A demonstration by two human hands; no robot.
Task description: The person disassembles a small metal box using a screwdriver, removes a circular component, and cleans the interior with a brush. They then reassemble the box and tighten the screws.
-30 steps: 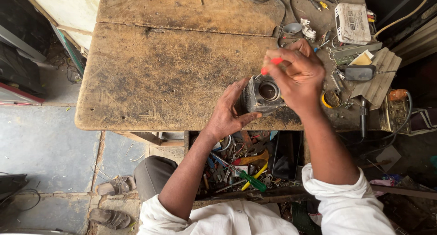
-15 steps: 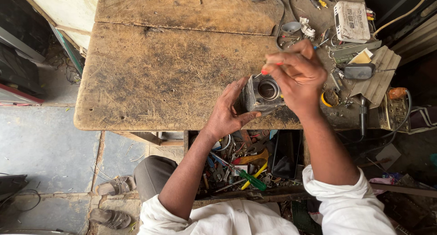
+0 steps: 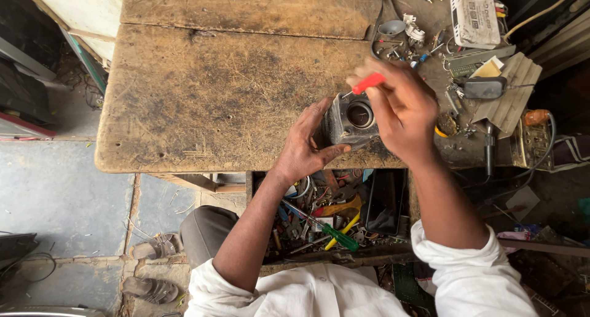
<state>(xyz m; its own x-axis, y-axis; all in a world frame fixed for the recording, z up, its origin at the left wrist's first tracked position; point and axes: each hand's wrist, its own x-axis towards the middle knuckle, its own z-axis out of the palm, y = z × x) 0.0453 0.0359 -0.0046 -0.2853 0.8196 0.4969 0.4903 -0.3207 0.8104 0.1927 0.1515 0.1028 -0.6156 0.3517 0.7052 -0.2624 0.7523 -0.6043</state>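
Observation:
A small grey boxy device with a round lens-like opening (image 3: 351, 119) rests at the front edge of a worn wooden workbench (image 3: 209, 96). My left hand (image 3: 307, 146) grips its left side and holds it steady. My right hand (image 3: 402, 111) is closed around a red-handled screwdriver (image 3: 367, 83), whose tip points at the device's top left corner. The right hand covers the device's right side.
An open drawer (image 3: 332, 215) under the bench holds several tools, including a green-handled screwdriver (image 3: 335, 236). The bench's right end is cluttered with a white electronics box (image 3: 474, 19), a metal funnel (image 3: 391, 28), a dark handled tool (image 3: 485, 88), cables and small parts. Sandals (image 3: 150, 249) lie on the concrete floor.
My right hand has shifted slightly, turning the red-handled screwdriver at the device's top. My left hand keeps its grip on the device.

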